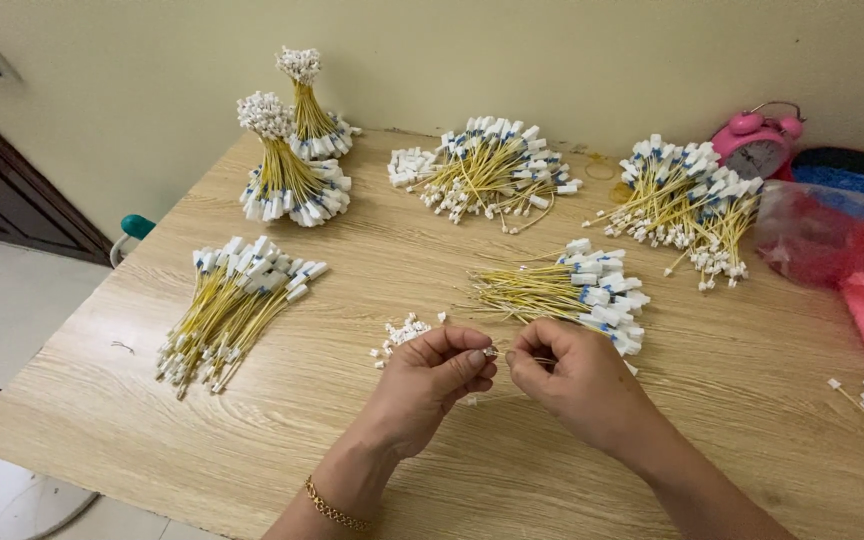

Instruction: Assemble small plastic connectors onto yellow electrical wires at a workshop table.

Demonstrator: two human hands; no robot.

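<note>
My left hand (430, 380) pinches a small white connector piece (491, 351) between thumb and fingertips. My right hand (572, 378) meets it from the right, fingers closed on the end of a thin yellow wire (542, 358) that points at the piece. Both hands hover just above a light wooden table (282, 420). A small heap of loose white connector pieces (404, 332) lies just left of my left hand. A flat pile of yellow wires with white plugs (572, 287) lies right behind my right hand.
More yellow wire bundles lie around: one flat at the left (237, 303), two upright tied sheaves at the back left (287, 165), piles at the back middle (487, 168) and back right (687, 200). A pink alarm clock (755, 140) and red plastic bags (857, 265) sit at the right.
</note>
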